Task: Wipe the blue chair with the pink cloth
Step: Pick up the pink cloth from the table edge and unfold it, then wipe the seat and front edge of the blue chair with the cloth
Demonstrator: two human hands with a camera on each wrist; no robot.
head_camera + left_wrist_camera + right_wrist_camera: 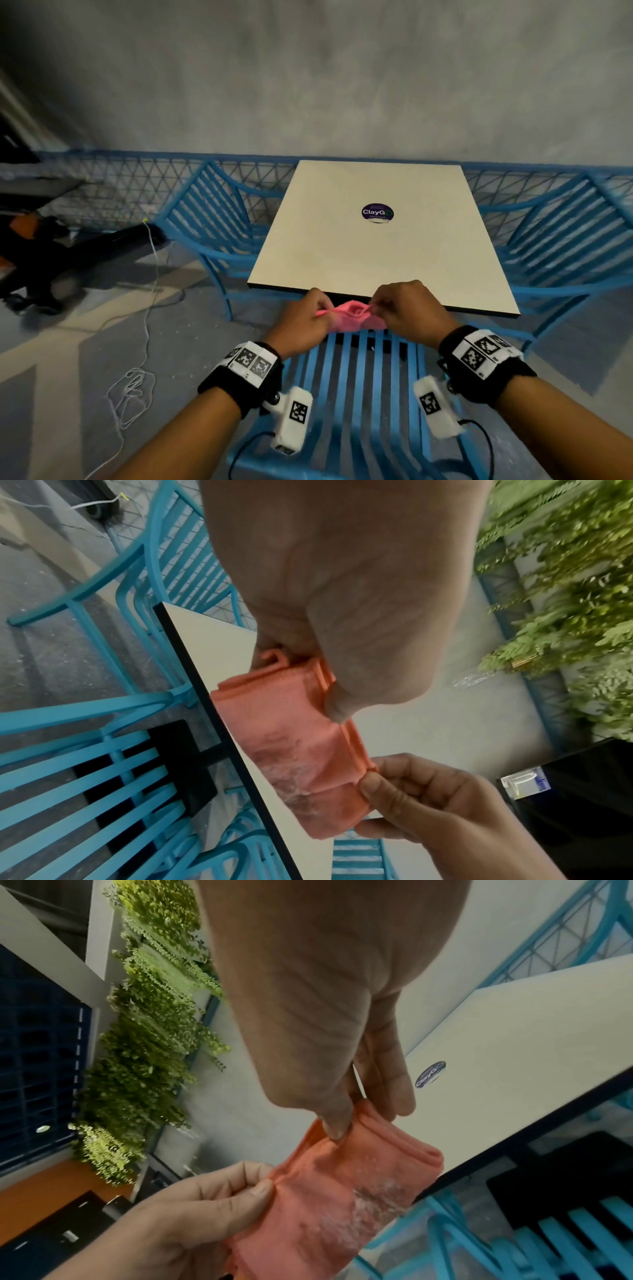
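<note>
A person's left hand [301,320] and right hand [407,308] pinch the folded pink cloth [349,317] taut above the near slatted blue metal chair [359,394], by the cream square table [370,233]; refolding should likely turn its dusty whitish patch inward before wiping.

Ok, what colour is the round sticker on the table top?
Dark purple with white lettering, on the sticker; clearest in the head view.

Cream square bench [363,260] with a dark edge, among blue slatted chairs.
On its top lay one round dark sticker [377,213], seemingly printed "ClayG"; below, the grey floor [68,342] carried a loose white cord [132,394].
</note>
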